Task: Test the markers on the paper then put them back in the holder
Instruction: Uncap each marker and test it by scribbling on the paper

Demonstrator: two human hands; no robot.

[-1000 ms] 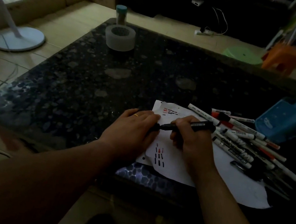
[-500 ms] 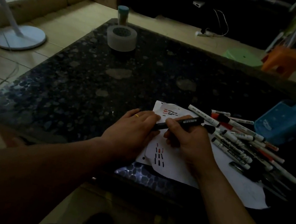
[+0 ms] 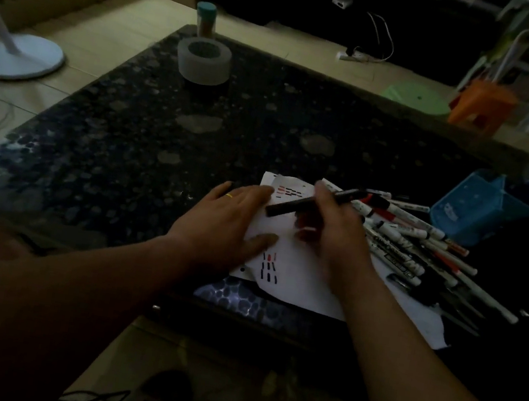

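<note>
Here the slim black marker (image 3: 311,204) is sitting in the right hand (image 3: 335,227), whose fingers are wrapping round the middle of its barrel. The pen is tilting nearly level, its lower-left end hovering just above the sheet without touching it. Whether that end is capped is too dim to tell.

Directly under the grip, the white sheet of paper (image 3: 296,274), marked with short red and black dashes, is lying where a stroke can land at once. Just left of the grip, the left hand (image 3: 233,216) is pressing flat on the sheet with straight fingers, likely pinning it so that it is not sliding under the tip.

Just right of the grip, a heap of white-barrelled and dark markers (image 3: 397,252) is waiting within easy reach. Farther right, the blue plastic holder (image 3: 476,213) is standing apart from both hands, probably out of the writing spot until pens are going back. Everything is resting on the dark speckled stone table (image 3: 162,135).
</note>
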